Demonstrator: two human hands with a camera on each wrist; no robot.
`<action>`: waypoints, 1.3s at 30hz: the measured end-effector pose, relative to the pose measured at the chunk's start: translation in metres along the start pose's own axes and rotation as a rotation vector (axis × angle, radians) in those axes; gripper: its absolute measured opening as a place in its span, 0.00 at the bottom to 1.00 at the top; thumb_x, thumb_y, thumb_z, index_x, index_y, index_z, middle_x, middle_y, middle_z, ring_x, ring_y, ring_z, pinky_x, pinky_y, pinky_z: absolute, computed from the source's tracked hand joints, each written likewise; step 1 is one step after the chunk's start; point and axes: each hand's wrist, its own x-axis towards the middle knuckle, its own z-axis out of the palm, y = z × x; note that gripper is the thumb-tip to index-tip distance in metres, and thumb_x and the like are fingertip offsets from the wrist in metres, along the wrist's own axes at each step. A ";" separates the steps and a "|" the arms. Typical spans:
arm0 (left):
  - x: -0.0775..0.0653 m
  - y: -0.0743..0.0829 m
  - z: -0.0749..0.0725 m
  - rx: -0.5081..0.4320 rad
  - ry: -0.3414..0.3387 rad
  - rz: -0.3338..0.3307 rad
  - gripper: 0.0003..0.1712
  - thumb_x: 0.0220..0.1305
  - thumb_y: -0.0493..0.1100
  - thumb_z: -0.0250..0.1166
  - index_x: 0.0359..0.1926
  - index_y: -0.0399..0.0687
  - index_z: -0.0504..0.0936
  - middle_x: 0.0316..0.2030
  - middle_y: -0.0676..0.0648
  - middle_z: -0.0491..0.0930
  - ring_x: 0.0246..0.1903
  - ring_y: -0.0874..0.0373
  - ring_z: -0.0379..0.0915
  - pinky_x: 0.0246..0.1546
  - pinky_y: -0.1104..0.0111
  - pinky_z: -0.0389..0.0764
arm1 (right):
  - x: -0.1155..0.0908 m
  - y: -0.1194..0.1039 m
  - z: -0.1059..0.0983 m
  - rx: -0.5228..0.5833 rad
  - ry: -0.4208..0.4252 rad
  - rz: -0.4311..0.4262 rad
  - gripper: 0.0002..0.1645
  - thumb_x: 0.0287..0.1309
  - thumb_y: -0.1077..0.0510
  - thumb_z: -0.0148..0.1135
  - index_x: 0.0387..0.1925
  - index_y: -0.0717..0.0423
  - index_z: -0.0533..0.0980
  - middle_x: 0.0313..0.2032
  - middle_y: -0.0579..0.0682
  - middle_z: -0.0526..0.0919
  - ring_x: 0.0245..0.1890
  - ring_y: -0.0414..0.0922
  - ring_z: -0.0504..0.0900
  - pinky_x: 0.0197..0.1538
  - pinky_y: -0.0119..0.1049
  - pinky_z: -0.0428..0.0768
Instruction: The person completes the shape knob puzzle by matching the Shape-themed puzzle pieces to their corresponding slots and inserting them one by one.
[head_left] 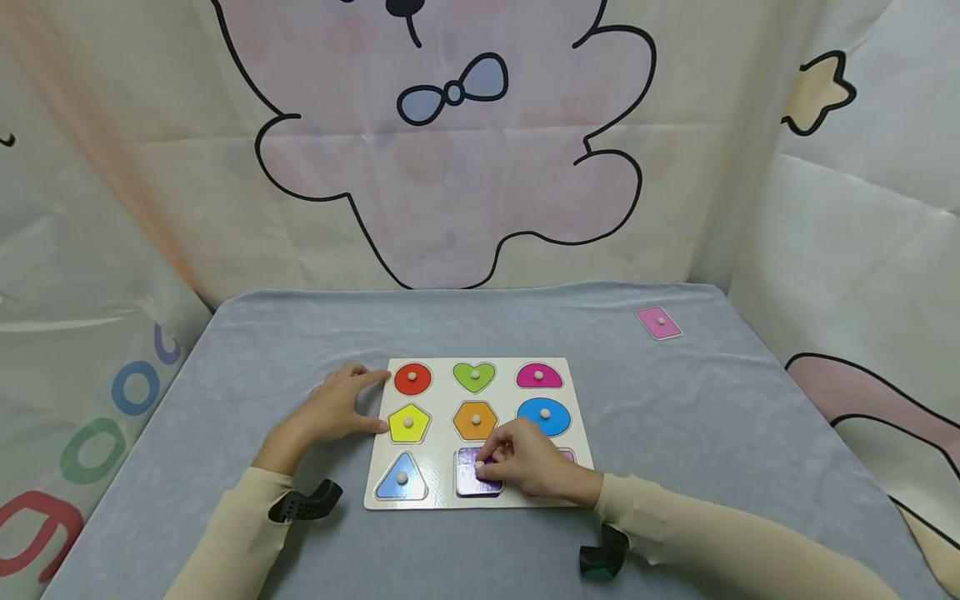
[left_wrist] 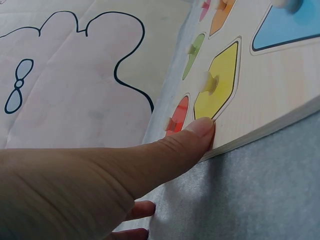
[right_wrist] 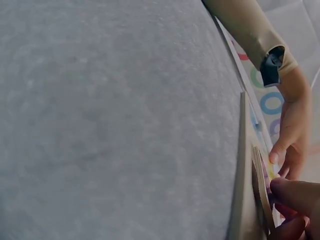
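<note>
A wooden knob puzzle board [head_left: 442,492] lies on the table, bearing coloured shapes with small knobs. My right hand [head_left: 536,460] pinches the knob of a purple square piece [head_left: 467,479] over the board's front row. In the right wrist view, that square piece [right_wrist: 261,180] is tilted, one edge raised from the board. My left hand [head_left: 333,408] touches the board's left edge with thumb and index finger spread. Its thumb [left_wrist: 185,145] presses beside the yellow pentagon [left_wrist: 220,80] in the left wrist view. The right hand partly hides a pink shape at the front right.
A pink four-sided knob piece [head_left: 658,322] lies alone at the table's back right. Grey cloth covers the table [head_left: 300,333]. Printed curtains [head_left: 450,183] stand behind and on both sides. Dark wrist cameras [head_left: 306,502] hang under both forearms.
</note>
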 end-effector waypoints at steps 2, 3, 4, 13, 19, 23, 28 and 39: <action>0.000 0.000 0.000 -0.003 -0.001 -0.003 0.49 0.50 0.57 0.79 0.72 0.53 0.70 0.65 0.35 0.69 0.63 0.35 0.64 0.60 0.34 0.68 | 0.000 0.000 0.001 0.003 0.001 0.007 0.04 0.56 0.60 0.75 0.32 0.57 0.86 0.17 0.45 0.70 0.18 0.34 0.67 0.21 0.24 0.61; 0.000 0.000 0.000 -0.003 -0.001 0.000 0.49 0.50 0.57 0.79 0.72 0.53 0.71 0.65 0.34 0.69 0.63 0.34 0.64 0.60 0.34 0.68 | 0.000 0.000 0.002 0.007 0.001 0.011 0.04 0.56 0.60 0.75 0.32 0.58 0.86 0.17 0.45 0.70 0.18 0.34 0.67 0.21 0.24 0.61; 0.000 0.000 0.000 -0.004 -0.002 -0.002 0.49 0.50 0.57 0.79 0.72 0.53 0.71 0.65 0.34 0.69 0.63 0.35 0.64 0.60 0.34 0.68 | 0.000 0.000 0.003 0.010 0.002 0.013 0.05 0.56 0.60 0.75 0.32 0.58 0.86 0.17 0.45 0.70 0.18 0.34 0.67 0.21 0.24 0.61; 0.002 0.000 -0.002 0.004 0.004 0.018 0.49 0.50 0.57 0.79 0.72 0.52 0.71 0.64 0.34 0.70 0.62 0.35 0.65 0.59 0.35 0.69 | 0.000 -0.002 0.004 -0.076 0.019 -0.002 0.03 0.56 0.59 0.75 0.32 0.53 0.88 0.15 0.41 0.71 0.18 0.33 0.69 0.22 0.24 0.62; 0.003 0.002 -0.003 0.009 0.006 0.011 0.49 0.50 0.57 0.79 0.72 0.52 0.71 0.64 0.34 0.70 0.62 0.35 0.65 0.58 0.35 0.69 | 0.001 -0.004 0.004 -0.171 0.040 -0.030 0.03 0.56 0.57 0.75 0.32 0.53 0.88 0.15 0.40 0.70 0.19 0.33 0.69 0.23 0.25 0.63; 0.002 0.002 -0.004 0.007 -0.002 0.001 0.50 0.49 0.58 0.80 0.72 0.52 0.71 0.64 0.34 0.69 0.63 0.34 0.64 0.59 0.34 0.68 | 0.002 -0.004 0.005 -0.171 0.024 -0.020 0.03 0.56 0.57 0.75 0.32 0.51 0.88 0.15 0.40 0.69 0.18 0.33 0.68 0.23 0.26 0.63; 0.002 -0.001 -0.001 0.005 -0.010 -0.010 0.50 0.49 0.58 0.79 0.72 0.53 0.70 0.66 0.33 0.68 0.64 0.34 0.63 0.61 0.34 0.67 | 0.002 -0.002 0.005 -0.147 -0.005 -0.013 0.05 0.56 0.56 0.75 0.34 0.51 0.87 0.15 0.40 0.71 0.17 0.33 0.69 0.23 0.26 0.64; 0.001 0.000 0.001 0.001 0.000 0.004 0.50 0.49 0.58 0.79 0.72 0.53 0.71 0.64 0.35 0.69 0.62 0.35 0.64 0.59 0.35 0.68 | 0.001 -0.004 -0.016 -0.036 -0.031 -0.036 0.11 0.66 0.54 0.64 0.42 0.56 0.86 0.29 0.45 0.81 0.21 0.34 0.69 0.24 0.25 0.67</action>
